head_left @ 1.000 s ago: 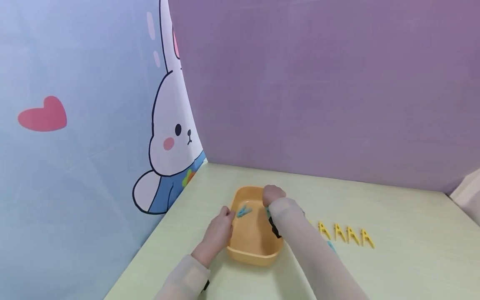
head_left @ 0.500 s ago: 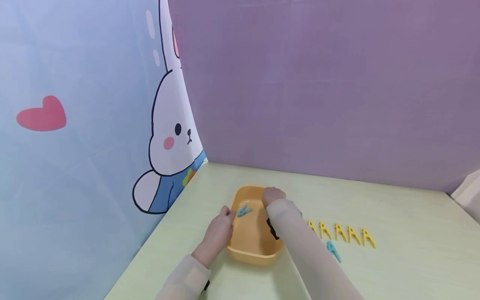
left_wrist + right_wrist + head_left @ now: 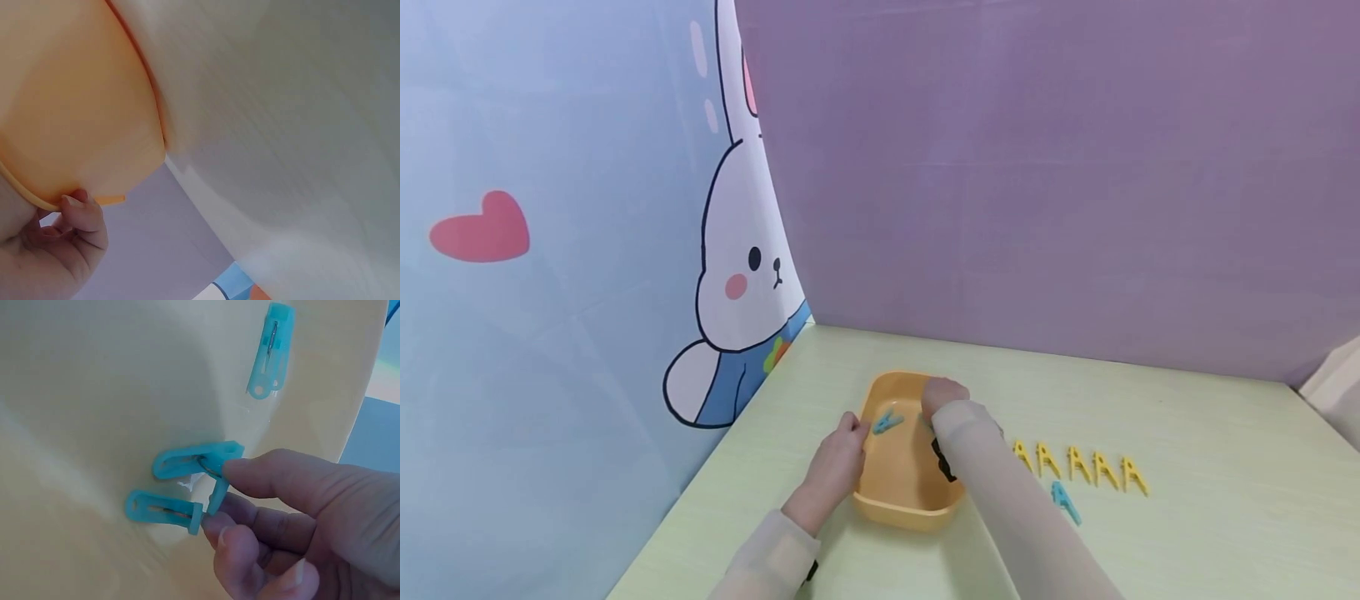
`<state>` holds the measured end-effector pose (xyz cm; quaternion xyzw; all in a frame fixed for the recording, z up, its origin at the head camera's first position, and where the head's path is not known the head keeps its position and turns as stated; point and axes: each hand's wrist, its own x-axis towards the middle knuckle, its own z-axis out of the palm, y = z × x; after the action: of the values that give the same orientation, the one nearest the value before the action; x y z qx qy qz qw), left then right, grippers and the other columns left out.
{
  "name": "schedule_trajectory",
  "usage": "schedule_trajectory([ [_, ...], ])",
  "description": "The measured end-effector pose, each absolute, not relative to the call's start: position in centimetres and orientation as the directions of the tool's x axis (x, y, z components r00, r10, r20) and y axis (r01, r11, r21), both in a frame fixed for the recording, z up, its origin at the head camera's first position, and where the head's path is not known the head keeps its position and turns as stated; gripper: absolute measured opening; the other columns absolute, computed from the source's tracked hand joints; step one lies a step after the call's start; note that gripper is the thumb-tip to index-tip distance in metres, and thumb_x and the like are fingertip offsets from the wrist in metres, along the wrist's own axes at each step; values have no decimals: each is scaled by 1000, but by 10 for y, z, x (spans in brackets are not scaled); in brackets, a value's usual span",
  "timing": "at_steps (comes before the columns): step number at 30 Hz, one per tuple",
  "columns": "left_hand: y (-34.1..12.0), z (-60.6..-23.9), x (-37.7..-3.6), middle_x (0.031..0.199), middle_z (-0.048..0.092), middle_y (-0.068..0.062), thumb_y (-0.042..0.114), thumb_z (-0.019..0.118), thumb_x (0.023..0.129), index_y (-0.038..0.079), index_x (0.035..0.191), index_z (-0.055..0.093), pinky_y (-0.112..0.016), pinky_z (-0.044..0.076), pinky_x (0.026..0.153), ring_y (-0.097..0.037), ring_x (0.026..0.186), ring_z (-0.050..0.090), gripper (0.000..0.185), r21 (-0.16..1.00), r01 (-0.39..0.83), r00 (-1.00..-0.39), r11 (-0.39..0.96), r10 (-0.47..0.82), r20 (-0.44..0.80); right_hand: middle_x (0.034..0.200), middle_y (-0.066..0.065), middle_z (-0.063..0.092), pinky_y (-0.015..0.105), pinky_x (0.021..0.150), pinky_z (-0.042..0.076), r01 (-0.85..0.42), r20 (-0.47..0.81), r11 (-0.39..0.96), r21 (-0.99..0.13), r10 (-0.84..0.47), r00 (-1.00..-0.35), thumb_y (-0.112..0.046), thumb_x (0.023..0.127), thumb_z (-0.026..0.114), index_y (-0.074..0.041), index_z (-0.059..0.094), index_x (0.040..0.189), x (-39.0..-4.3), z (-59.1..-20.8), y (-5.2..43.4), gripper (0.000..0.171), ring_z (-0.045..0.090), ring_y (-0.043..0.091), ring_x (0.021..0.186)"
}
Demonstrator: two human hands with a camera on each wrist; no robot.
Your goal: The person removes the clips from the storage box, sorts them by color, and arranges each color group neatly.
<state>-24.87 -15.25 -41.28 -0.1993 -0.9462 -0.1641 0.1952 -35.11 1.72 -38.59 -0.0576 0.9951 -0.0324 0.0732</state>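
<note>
An orange tub [image 3: 904, 500] stands on the pale green table. My left hand [image 3: 841, 457] grips its left rim, and the left wrist view shows the thumb [image 3: 80, 211] hooked over the tub's edge [image 3: 81, 125]. My right hand [image 3: 943, 395] reaches into the tub. In the right wrist view its fingertips [image 3: 232, 470] pinch a blue clothespin [image 3: 187, 459] low against the tub floor. A second blue clothespin [image 3: 162, 509] lies beside it, touching a fingertip. A third blue clothespin [image 3: 271, 351] [image 3: 887, 422] lies farther off in the tub.
Several yellow clothespins [image 3: 1078, 465] lie in a row on the table right of the tub, with one blue clothespin [image 3: 1065, 502] in front of them. A cartoon rabbit panel [image 3: 737, 275] closes the left side and a purple wall [image 3: 1045, 183] the back.
My right hand and forearm shifted slightly left within the tub, uncovering the blue clothespin on the table. The left hand and the tub stayed put.
</note>
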Motion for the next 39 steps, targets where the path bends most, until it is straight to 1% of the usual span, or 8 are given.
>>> schedule_trajectory([
  [2,-152,-412,-249,91,47,-10,-11,64,75,-10,112,59,-21,44,50,-15,61,52,37,233,442,-844,866,314,434,67,3,53,24,48,38,-101,-154,990,-96,-115,-981,-8,85,59,-6,64,79,-351,-383,19,8,42,13,54],
  [7,-152,-412,-249,92,47,-11,-11,64,75,-10,113,59,-20,44,50,-15,60,51,38,232,445,-844,865,318,433,57,1,40,22,41,26,-83,-160,977,-195,-115,-980,-9,80,63,-9,51,61,-350,-372,24,22,29,12,47],
  [13,-151,-413,-250,93,48,-11,-12,63,75,-11,114,58,-20,45,51,-16,61,52,39,248,439,-850,863,310,427,52,1,42,22,40,28,-87,-174,921,-379,-163,-971,-12,83,63,-4,59,70,-350,-358,31,16,33,11,41],
  [16,-151,-413,-249,94,48,-11,-12,63,75,-11,114,57,-20,46,52,-16,61,53,39,253,435,-855,864,309,417,47,1,38,23,39,29,-83,-183,884,-459,-185,-965,-9,82,61,-5,54,64,-351,-351,34,20,33,11,38],
  [18,-151,-413,-249,95,48,-12,-12,63,75,-11,114,57,-20,46,52,-16,62,54,39,255,435,-856,864,309,414,44,-1,36,22,39,30,-87,-184,870,-485,-199,-963,-8,81,60,-9,48,54,-351,-346,36,30,34,11,37],
  [23,-151,-413,-249,96,48,-12,-11,62,76,-11,115,57,-21,46,53,-17,64,55,39,265,429,-862,864,304,406,42,-3,33,21,39,33,-92,-164,818,-567,-222,-961,-7,80,60,-15,36,45,-349,-335,44,43,34,10,36],
  [29,-152,-414,-250,97,47,-11,-10,62,77,-10,115,57,-23,48,55,-19,66,56,39,256,423,-863,869,300,405,41,-4,31,21,40,33,-119,-121,774,-622,-245,-962,-9,80,60,-14,36,43,-341,-324,57,45,35,10,38],
  [39,-151,-413,-248,95,46,-10,-10,60,78,-10,115,57,-24,48,56,-17,66,54,37,255,416,-870,873,300,392,48,0,40,24,41,30,-133,-77,673,-728,-273,-959,-12,82,61,-10,44,50,-338,-323,86,36,35,11,41],
])
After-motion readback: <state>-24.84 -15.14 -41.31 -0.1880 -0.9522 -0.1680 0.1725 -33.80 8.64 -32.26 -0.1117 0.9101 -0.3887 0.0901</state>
